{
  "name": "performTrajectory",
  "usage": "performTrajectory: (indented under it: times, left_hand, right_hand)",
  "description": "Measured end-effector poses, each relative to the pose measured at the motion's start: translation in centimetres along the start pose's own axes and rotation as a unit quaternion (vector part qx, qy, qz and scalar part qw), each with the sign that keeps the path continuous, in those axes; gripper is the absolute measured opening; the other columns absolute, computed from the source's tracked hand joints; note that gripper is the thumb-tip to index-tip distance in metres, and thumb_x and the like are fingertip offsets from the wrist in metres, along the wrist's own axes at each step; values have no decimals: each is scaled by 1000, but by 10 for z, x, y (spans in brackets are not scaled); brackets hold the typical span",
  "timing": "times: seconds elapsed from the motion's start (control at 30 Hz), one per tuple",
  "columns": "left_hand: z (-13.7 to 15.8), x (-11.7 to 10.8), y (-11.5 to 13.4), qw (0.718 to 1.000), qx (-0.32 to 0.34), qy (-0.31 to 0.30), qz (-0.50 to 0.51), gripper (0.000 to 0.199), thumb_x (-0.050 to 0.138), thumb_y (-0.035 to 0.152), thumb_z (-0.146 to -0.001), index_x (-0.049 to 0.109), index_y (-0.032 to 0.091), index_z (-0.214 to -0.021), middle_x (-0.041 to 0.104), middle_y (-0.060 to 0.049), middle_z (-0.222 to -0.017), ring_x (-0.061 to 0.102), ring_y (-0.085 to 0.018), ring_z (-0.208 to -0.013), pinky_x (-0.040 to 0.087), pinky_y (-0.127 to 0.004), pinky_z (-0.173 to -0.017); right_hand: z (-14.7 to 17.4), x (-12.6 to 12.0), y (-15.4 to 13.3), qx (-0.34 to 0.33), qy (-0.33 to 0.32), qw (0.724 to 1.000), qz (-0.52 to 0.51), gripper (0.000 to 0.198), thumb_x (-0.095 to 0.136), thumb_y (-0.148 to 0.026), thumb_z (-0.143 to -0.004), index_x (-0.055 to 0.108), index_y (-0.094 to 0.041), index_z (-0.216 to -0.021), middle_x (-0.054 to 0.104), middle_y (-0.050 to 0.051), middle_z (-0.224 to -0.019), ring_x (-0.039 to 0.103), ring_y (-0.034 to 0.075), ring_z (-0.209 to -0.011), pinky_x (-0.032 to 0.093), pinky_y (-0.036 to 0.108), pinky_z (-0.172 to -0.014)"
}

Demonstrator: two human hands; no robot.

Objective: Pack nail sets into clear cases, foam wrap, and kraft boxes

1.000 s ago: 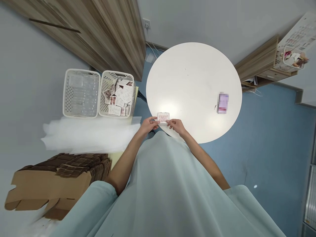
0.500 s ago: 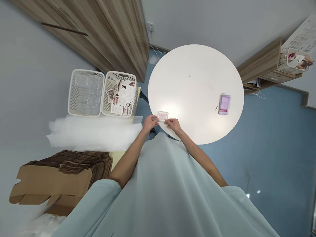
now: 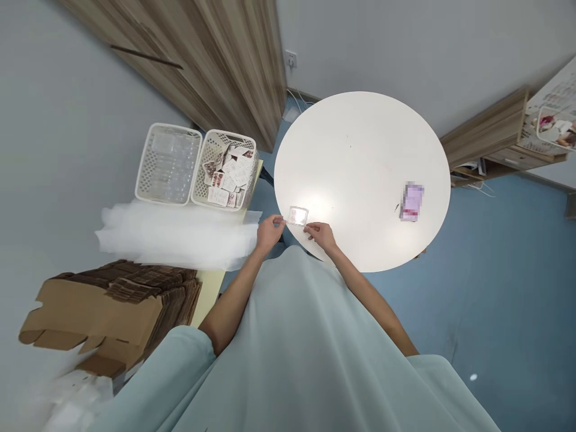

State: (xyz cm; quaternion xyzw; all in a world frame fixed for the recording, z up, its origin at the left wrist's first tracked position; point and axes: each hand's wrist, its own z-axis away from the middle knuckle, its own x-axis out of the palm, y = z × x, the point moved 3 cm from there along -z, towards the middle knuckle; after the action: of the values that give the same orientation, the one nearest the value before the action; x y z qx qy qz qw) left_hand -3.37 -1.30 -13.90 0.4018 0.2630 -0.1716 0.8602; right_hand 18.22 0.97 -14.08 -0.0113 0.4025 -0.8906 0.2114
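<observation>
A small clear case point(image 3: 297, 216) was held between two bare hands at the near edge of a round white table point(image 3: 364, 156), its long axis laid nearly side to side, with the right end dipped slightly toward a pale blue-green garment point(image 3: 301, 336). Its broad face was turned upward, pinkish marks point(image 3: 293, 215) shown at the left and much of the rest washed out by glare; whether it was rested on the table or raised just above it could not be told. The case's left side was pinched by the narrowed fingertips of the left hand point(image 3: 270, 233), and its near right corner by those of the right hand point(image 3: 321, 236). At left, an outer basket point(image 3: 144, 165) was filled with clear plastic packs point(image 3: 168, 171); the inner basket point(image 3: 215, 139), set right beside it, was heaped with printed cards point(image 3: 236, 171) lying at loose angles. White sheeting point(image 3: 180, 234) was spread just below both, with flattened cardboard point(image 3: 103, 312) stacked nearby. A blurred purple item point(image 3: 411, 202) was seen at the table's right side.
</observation>
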Motion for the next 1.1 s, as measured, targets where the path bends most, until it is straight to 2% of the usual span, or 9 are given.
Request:
performTrajectory:
  times: [0.13,0.27,0.4,0.5,0.63,0.83,0.93,1.1]
  left_hand:
    - [32,-13,-9,998,-22,37,45,26,64,37,-95,74,23,-115,81,-6,-110,76,-23,-88,55,-35,-88]
    - [65,-30,-26,993,-47,70,86,29,65,41,-94,73,23,-116,81,-6,-110,76,-24,-89,56,-34,-86]
    - [86,-57,-54,984,-77,127,97,32,64,43,-94,72,23,-118,80,-7,-111,76,-24,-93,56,-34,-86]
    - [90,-81,-84,977,-88,169,93,31,63,41,-95,71,22,-118,79,-8,-114,74,-26,-103,56,-35,-92]
    - [77,-115,-129,972,-104,206,39,34,62,40,-96,67,20,-124,71,-15,-133,68,-32,-119,53,-42,-103]
    - [24,-158,-182,968,-106,229,-16,48,65,31,-94,57,11,-137,55,-25,-147,49,-40,-142,42,-52,-118]
    - [0,-165,-197,969,-121,210,-37,54,67,25,-91,53,8,-140,46,-30,-155,45,-46,-144,43,-56,-116]
    - [-14,-165,-209,970,-115,180,-116,49,68,22,-89,56,8,-134,55,-31,-142,48,-47,-137,47,-57,-108]
  right_hand:
    - [7,5,-10,-26,-46,997,52,18,73,-34,-93,77,-20,-105,81,6,-103,72,15,-68,56,31,-78]
    - [10,22,-23,-74,-108,984,123,19,71,-35,-95,77,-21,-106,81,6,-104,73,17,-73,56,33,-80]
    - [13,49,-36,-115,-160,963,185,21,71,-36,-95,78,-23,-110,80,6,-107,73,20,-82,56,34,-81]
    - [14,73,-47,-147,-171,950,217,21,70,-36,-96,79,-24,-110,80,6,-108,72,21,-88,56,34,-83]
    - [19,106,-60,-181,-163,941,234,22,68,-36,-97,79,-23,-112,80,8,-111,71,22,-94,55,35,-86]
    - [29,148,-75,-192,-138,936,259,25,66,-38,-97,79,-23,-112,80,7,-109,69,21,-91,53,35,-87]
    - [33,167,-81,-191,-126,934,275,25,65,-40,-98,79,-23,-111,80,6,-106,68,21,-88,52,34,-83]
    - [38,189,-87,-199,-106,935,273,27,64,-41,-98,79,-23,-111,80,5,-106,69,21,-90,52,32,-82]
